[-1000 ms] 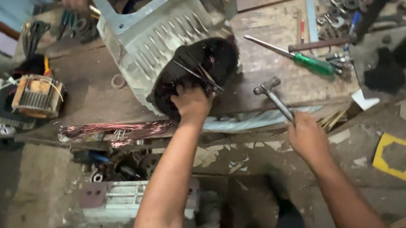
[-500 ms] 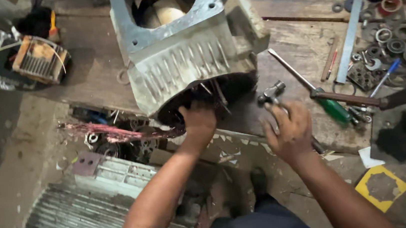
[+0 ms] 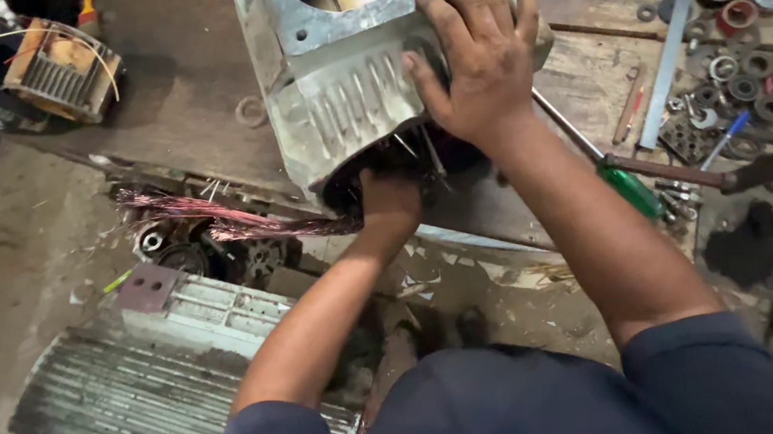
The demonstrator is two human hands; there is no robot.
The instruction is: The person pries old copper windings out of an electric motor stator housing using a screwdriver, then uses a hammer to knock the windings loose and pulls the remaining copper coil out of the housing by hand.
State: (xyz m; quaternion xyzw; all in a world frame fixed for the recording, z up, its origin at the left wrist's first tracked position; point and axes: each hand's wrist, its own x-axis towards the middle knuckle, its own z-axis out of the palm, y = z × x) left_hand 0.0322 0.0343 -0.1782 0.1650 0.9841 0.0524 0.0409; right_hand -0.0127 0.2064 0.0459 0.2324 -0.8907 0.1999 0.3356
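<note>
Centrally, a grey finned motor housing lies on the wooden workbench, its dark open end facing the person and its top cut by a square opening. The right hand, which half a second ago held a metal tool beside the housing, now lies spread flat on the casing. The left hand remains inside the open end; its grip cannot be told. A green-handled screwdriver lies just right.
</note>
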